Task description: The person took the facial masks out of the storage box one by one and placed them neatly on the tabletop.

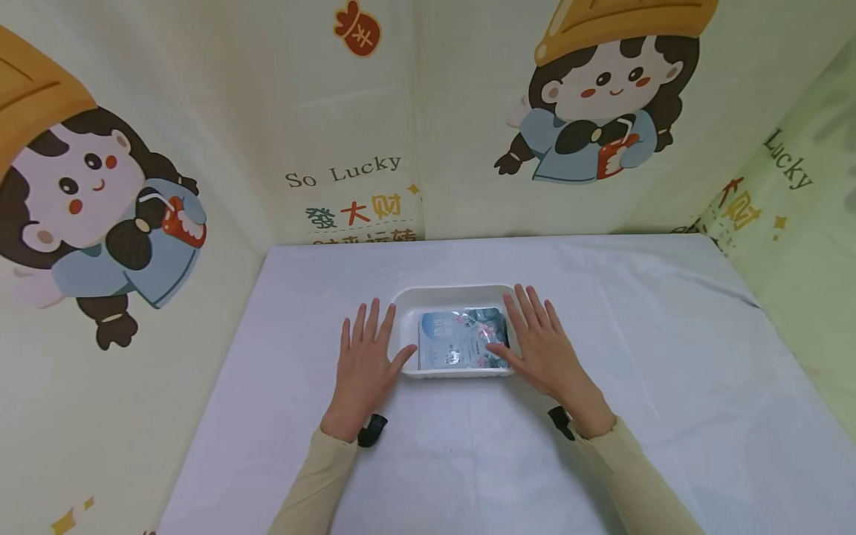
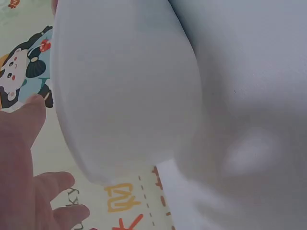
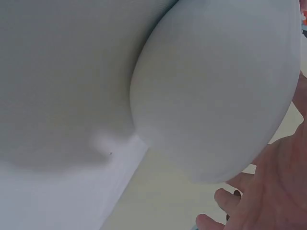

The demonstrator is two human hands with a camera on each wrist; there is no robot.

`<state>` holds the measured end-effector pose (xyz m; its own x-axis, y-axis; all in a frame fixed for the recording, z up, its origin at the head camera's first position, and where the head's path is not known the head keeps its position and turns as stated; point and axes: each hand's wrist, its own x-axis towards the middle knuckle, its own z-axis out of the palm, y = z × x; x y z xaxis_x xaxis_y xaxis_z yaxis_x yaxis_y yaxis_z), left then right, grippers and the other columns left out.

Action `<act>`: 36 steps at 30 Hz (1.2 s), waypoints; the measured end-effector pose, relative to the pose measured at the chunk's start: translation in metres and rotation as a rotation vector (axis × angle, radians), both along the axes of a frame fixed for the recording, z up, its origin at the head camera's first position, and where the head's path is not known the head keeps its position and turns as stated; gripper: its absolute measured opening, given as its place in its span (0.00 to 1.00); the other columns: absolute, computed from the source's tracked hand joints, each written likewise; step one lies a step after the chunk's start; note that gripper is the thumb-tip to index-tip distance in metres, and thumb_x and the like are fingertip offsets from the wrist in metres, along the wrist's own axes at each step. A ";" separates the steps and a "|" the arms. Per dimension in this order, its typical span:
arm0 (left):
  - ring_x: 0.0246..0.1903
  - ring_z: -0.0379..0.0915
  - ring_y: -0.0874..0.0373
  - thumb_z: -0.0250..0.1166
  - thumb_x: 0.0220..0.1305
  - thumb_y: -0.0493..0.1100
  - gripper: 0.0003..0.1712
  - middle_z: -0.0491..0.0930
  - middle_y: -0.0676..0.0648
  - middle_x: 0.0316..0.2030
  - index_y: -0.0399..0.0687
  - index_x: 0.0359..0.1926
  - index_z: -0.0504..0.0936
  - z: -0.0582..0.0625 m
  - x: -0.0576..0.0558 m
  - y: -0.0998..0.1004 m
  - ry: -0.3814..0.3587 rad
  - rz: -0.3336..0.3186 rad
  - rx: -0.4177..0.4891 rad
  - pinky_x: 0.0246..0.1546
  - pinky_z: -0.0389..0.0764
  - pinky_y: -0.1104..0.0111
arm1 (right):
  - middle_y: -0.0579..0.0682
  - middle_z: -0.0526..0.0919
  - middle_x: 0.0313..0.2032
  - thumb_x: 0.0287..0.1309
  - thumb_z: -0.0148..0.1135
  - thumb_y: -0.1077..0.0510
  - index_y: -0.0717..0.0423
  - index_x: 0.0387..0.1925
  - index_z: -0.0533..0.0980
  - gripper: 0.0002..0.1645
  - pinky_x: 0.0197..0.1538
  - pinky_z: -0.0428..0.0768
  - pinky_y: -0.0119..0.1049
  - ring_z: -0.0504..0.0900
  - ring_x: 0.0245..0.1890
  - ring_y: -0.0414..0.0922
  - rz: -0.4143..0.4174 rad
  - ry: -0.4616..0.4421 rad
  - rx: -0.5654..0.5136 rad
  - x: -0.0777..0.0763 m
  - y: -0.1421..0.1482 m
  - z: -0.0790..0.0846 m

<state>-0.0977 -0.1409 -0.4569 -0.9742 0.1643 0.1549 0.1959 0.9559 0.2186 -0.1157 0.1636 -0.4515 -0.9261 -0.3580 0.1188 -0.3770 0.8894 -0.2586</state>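
Note:
A white shallow tray point(image 1: 455, 374) with rounded corners sits on the table, and a flat, shiny light-blue packet point(image 1: 451, 338) with a floral print lies inside it. My left hand point(image 1: 364, 368) is beside the tray's left end, fingers straight and spread, thumb at the rim. Over the right end is my right hand point(image 1: 548, 349), its fingers also spread and its thumb overlapping the packet in the head view. Both wrist views show the tray's smooth outer wall point(image 2: 124, 96) close up, with spread fingers beyond it. Neither hand grips anything.
A white cloth covers the table point(image 1: 461, 461). Behind it and at both sides hang cream curtains point(image 1: 461, 148) printed with cartoon figures and lettering. Black straps point(image 1: 372, 431) show at the wrists, below beige sleeves.

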 end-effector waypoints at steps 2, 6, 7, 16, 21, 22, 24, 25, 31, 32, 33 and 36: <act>0.77 0.39 0.42 0.54 0.69 0.68 0.47 0.46 0.41 0.78 0.51 0.78 0.51 0.000 -0.001 -0.002 -0.005 0.001 0.009 0.75 0.41 0.46 | 0.59 0.41 0.79 0.62 0.57 0.32 0.56 0.79 0.43 0.59 0.76 0.42 0.57 0.37 0.79 0.56 0.012 0.005 0.008 -0.002 -0.002 0.001; 0.77 0.41 0.42 0.53 0.70 0.67 0.46 0.48 0.40 0.78 0.50 0.78 0.52 0.000 -0.004 -0.004 -0.012 0.004 0.026 0.75 0.43 0.47 | 0.59 0.41 0.79 0.61 0.57 0.31 0.56 0.79 0.43 0.59 0.76 0.42 0.56 0.37 0.79 0.55 0.036 0.017 0.016 -0.005 -0.007 0.005; 0.76 0.42 0.42 0.53 0.70 0.67 0.46 0.49 0.40 0.77 0.50 0.78 0.52 0.000 -0.004 -0.005 -0.009 0.005 0.033 0.75 0.44 0.47 | 0.59 0.42 0.78 0.61 0.58 0.31 0.57 0.78 0.44 0.59 0.76 0.43 0.56 0.38 0.79 0.56 0.041 0.021 0.015 -0.006 -0.008 0.006; 0.71 0.56 0.42 0.56 0.71 0.62 0.41 0.57 0.40 0.74 0.50 0.76 0.57 -0.003 -0.008 -0.011 0.067 -0.010 0.163 0.71 0.57 0.49 | 0.59 0.48 0.77 0.58 0.64 0.33 0.57 0.78 0.48 0.60 0.75 0.51 0.57 0.48 0.76 0.58 0.090 0.036 -0.034 -0.011 -0.014 0.010; 0.70 0.59 0.42 0.56 0.71 0.62 0.40 0.60 0.40 0.73 0.52 0.76 0.59 -0.004 -0.008 -0.014 0.069 -0.005 0.201 0.68 0.63 0.47 | 0.60 0.52 0.76 0.57 0.67 0.35 0.58 0.77 0.50 0.60 0.73 0.55 0.57 0.52 0.75 0.58 0.115 0.046 -0.054 -0.012 -0.015 0.009; 0.70 0.60 0.42 0.56 0.71 0.62 0.39 0.61 0.40 0.73 0.52 0.76 0.59 -0.004 -0.008 -0.015 0.062 -0.003 0.213 0.67 0.64 0.47 | 0.60 0.52 0.76 0.57 0.67 0.35 0.58 0.77 0.50 0.59 0.73 0.56 0.57 0.52 0.75 0.58 0.119 0.046 -0.061 -0.013 -0.016 0.009; 0.69 0.61 0.42 0.56 0.71 0.62 0.39 0.61 0.41 0.72 0.53 0.76 0.59 -0.004 -0.009 -0.015 0.048 0.001 0.239 0.66 0.66 0.47 | 0.60 0.54 0.75 0.56 0.67 0.36 0.59 0.77 0.51 0.58 0.73 0.57 0.57 0.53 0.75 0.58 0.130 0.046 -0.078 -0.014 -0.017 0.009; 0.69 0.61 0.43 0.56 0.71 0.62 0.38 0.62 0.41 0.72 0.54 0.76 0.60 -0.005 -0.009 -0.016 0.042 0.004 0.253 0.66 0.67 0.47 | 0.60 0.55 0.75 0.56 0.68 0.36 0.59 0.76 0.52 0.58 0.72 0.58 0.57 0.54 0.75 0.58 0.136 0.045 -0.086 -0.015 -0.017 0.009; 0.68 0.64 0.45 0.56 0.71 0.61 0.36 0.66 0.43 0.70 0.55 0.74 0.62 -0.008 -0.011 -0.018 0.043 0.014 0.326 0.64 0.71 0.49 | 0.60 0.58 0.74 0.56 0.69 0.37 0.59 0.75 0.55 0.57 0.71 0.63 0.56 0.56 0.73 0.56 0.152 0.021 -0.119 -0.019 -0.019 0.009; 0.68 0.64 0.46 0.55 0.71 0.61 0.36 0.66 0.43 0.69 0.55 0.74 0.62 -0.009 -0.011 -0.018 0.042 0.017 0.337 0.64 0.71 0.49 | 0.60 0.58 0.74 0.55 0.69 0.37 0.59 0.75 0.55 0.57 0.70 0.63 0.56 0.57 0.73 0.56 0.151 0.014 -0.122 -0.019 -0.020 0.009; 0.68 0.64 0.46 0.55 0.71 0.62 0.36 0.67 0.44 0.69 0.56 0.74 0.63 -0.010 -0.012 -0.019 0.038 0.020 0.345 0.64 0.71 0.49 | 0.60 0.58 0.74 0.55 0.70 0.37 0.59 0.75 0.55 0.57 0.70 0.63 0.55 0.57 0.73 0.57 0.149 0.008 -0.122 -0.020 -0.020 0.008; 0.68 0.63 0.48 0.55 0.72 0.62 0.35 0.67 0.46 0.69 0.57 0.74 0.63 -0.012 -0.013 -0.020 0.027 0.025 0.380 0.65 0.70 0.50 | 0.59 0.58 0.74 0.55 0.70 0.38 0.59 0.76 0.54 0.58 0.71 0.64 0.54 0.59 0.73 0.57 0.143 -0.018 -0.125 -0.022 -0.022 0.006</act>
<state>-0.1107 -0.1609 -0.4687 -0.9718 0.0664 0.2263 0.1844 0.8121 0.5536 -0.1374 0.1415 -0.4452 -0.8694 -0.4695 0.1541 -0.4912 0.7877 -0.3717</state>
